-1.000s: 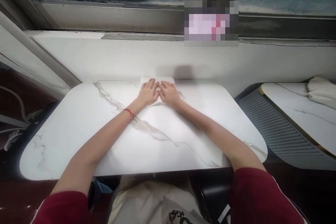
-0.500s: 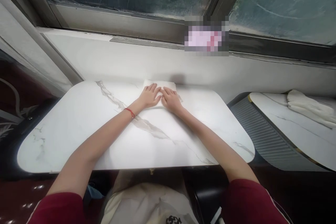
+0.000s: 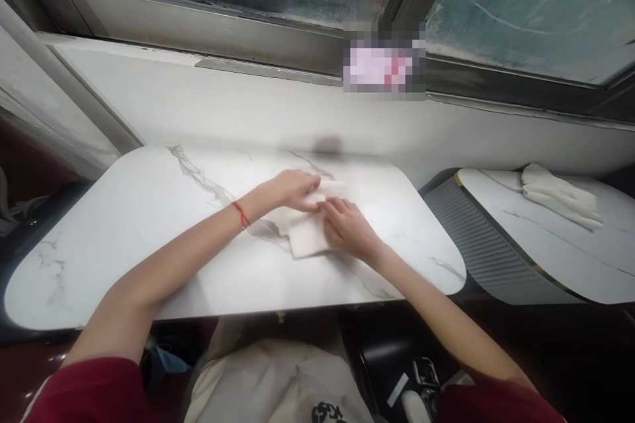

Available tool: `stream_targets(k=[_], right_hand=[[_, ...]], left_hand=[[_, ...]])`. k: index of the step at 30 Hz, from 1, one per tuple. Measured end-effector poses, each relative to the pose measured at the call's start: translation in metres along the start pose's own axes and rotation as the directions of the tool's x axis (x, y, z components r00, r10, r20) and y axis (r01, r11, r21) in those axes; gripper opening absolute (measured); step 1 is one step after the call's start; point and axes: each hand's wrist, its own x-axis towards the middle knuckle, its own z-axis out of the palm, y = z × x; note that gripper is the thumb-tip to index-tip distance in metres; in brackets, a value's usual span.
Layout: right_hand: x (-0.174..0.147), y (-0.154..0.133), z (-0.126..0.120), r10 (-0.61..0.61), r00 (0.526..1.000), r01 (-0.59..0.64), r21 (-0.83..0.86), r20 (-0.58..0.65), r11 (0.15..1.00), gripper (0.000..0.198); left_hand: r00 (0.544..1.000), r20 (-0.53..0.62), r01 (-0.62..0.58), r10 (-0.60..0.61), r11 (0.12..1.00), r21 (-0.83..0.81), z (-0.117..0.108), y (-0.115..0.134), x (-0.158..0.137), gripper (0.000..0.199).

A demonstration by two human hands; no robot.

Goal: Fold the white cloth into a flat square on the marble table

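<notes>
You have the white cloth [image 3: 308,239] near the middle of the frame, above the white table [image 3: 173,238]. Your left hand [image 3: 297,190] curls over its upper part, thumb pressed in; your right hand [image 3: 350,225] has its fingers bent in close, pinching the cloth's right side, though blur hides the exact grip. Holding it from two sides probably keeps the layers together, with the flat table there to support them.
</notes>
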Motion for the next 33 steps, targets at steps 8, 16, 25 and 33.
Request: stream_targets(k=[8, 16, 25, 33], right_hand=[[-0.094, -0.028, -0.042, 0.108, 0.991, -0.109, -0.013, -0.075, 0.994, 0.027], [-0.114, -0.026, -0.033, 0.207, 0.967, -0.215, -0.039, -0.146, 0.976, 0.055], [-0.107, 0.002, -0.024, 0.217, 0.975, -0.223, -0.135, -0.056, 0.965, 0.063], [-0.06, 0.076, -0.006, 0.291, 0.956, -0.29, -0.21, -0.026, 0.934, 0.061]], left_hand=[[0.954, 0.165, -0.255, 0.252, 0.967, -0.003, -0.001, 0.085, -0.022, 0.052], [0.977, -0.068, -0.195, 0.203, 0.975, 0.103, 0.042, 0.112, -0.05, 0.071], [0.982, -0.105, -0.146, 0.16, 0.981, 0.129, 0.069, 0.117, -0.039, 0.07], [0.99, -0.138, 0.013, -0.004, 0.998, 0.066, 0.089, 0.119, 0.038, 0.073]])
